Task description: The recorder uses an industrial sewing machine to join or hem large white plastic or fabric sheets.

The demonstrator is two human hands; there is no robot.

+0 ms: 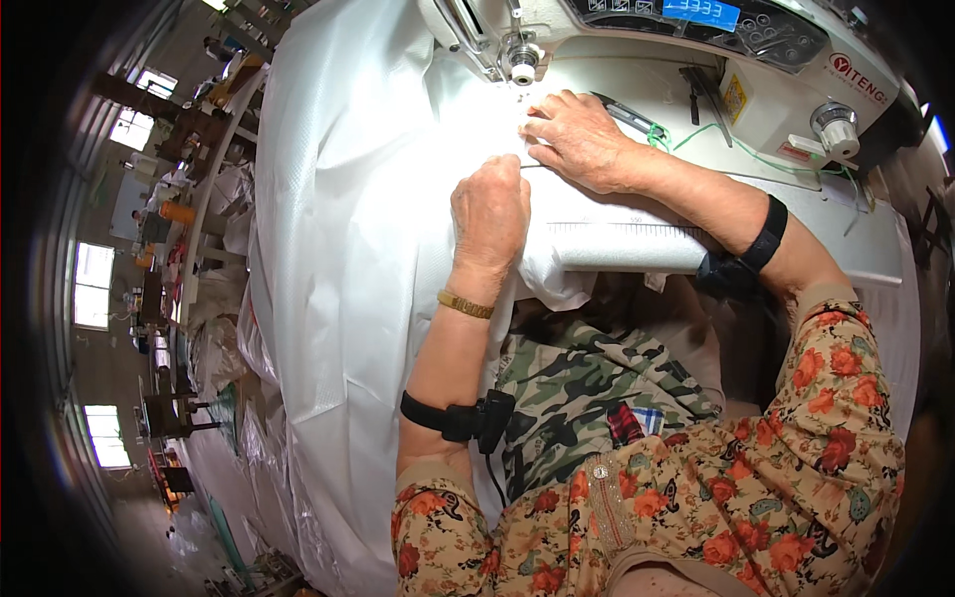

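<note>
A large white woven sheet (pixel 343 249) drapes down the left of the sewing machine (pixel 637 35) and runs in under its head. My left hand (pixel 489 214) is closed in a fist on the sheet's edge, just short of the needle area. Further up, my right hand (pixel 585 142) lies beside the presser foot, fingers bent and pinched together at the sheet's edge. Glare washes out the cloth around the needle, so the fingertips' exact hold is hard to see. A round white knob (pixel 523 74) sits on the machine head above.
Right of my right hand lie a dark-handled cutter (pixel 627 114), dark scissors-like tools (pixel 702 99) and green thread (pixel 696 136). A ruler scale (pixel 622 230) marks the table's front. Camouflage cloth (pixel 597 398) covers my lap. Workbenches (pixel 204 219) stand far left.
</note>
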